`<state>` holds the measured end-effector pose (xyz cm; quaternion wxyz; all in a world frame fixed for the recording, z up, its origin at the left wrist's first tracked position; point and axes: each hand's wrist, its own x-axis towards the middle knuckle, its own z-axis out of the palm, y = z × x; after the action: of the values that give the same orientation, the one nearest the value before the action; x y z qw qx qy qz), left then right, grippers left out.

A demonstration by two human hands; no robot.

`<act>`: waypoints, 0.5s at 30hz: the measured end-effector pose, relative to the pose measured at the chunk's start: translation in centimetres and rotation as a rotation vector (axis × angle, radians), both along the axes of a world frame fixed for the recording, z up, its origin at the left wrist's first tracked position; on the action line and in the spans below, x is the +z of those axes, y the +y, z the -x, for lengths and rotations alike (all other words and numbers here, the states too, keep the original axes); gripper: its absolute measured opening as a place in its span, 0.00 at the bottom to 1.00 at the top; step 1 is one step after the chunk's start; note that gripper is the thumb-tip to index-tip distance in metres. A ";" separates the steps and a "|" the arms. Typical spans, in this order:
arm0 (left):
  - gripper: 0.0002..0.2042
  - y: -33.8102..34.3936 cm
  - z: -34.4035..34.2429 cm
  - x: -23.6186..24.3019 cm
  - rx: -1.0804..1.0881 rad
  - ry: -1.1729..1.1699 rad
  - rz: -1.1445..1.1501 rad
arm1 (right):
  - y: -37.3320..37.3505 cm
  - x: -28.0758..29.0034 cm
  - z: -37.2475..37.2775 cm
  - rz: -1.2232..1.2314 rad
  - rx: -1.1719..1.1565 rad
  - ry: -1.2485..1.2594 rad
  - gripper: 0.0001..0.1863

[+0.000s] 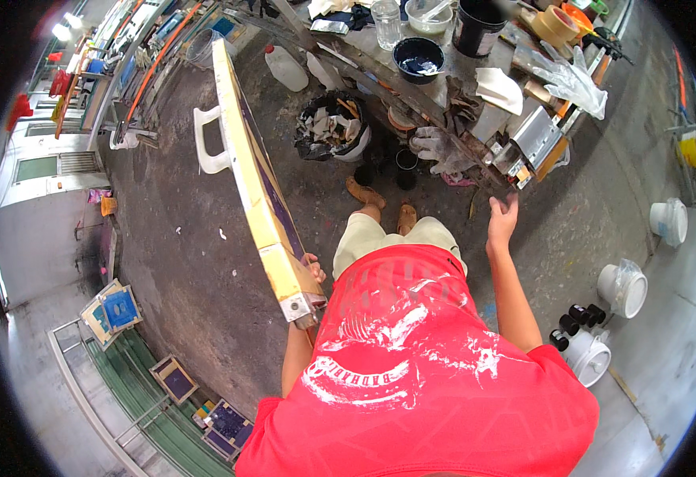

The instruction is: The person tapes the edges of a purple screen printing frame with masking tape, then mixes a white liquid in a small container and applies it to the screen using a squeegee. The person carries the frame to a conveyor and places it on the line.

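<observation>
My left hand [314, 269] is closed round the near end of a large screen-printing frame [256, 195], held upright on my left and seen nearly edge-on. Its rim is pale yellow, its mesh dark purple, and a white handle [209, 141] sticks out from its left side. Part of that hand is hidden behind the frame. My right hand [503, 222] is raised beside the near corner of the worktable [443, 87], thumb and fingers apart, with nothing visible in it. A metal-edged tool [537, 135] lies on the table just beyond.
On the table stand a dark bowl [418, 60], a black bucket [476, 29], tape rolls [554, 27] and a plastic glove [574, 79]. A full waste bin [332, 131] and a white jug [286, 68] stand on the floor. White tubs [623, 289] line the right; smaller frames [174, 379] lean lower left.
</observation>
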<state>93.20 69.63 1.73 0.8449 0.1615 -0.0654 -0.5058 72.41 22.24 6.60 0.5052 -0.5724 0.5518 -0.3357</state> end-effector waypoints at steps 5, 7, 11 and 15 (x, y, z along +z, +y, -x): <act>0.28 5.0 1.7 -1.1 0.190 0.079 -0.443 | 5.3 2.0 -1.5 -0.698 0.240 -0.165 0.25; 0.32 2.9 1.9 1.5 0.263 0.079 -0.870 | 6.5 5.7 -3.5 -0.872 0.488 -0.242 0.19; 0.38 0.8 1.0 7.0 0.263 0.068 -1.250 | 8.4 11.8 -9.6 -0.956 0.900 -0.536 0.30; 0.32 3.0 -1.0 7.5 0.323 -0.100 -1.512 | 9.9 15.6 -14.4 -1.045 1.056 -0.665 0.41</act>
<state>94.18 72.68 9.28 0.5644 0.7245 0.2839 -0.2755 86.78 32.11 22.16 0.9362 -0.3180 0.1159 0.0953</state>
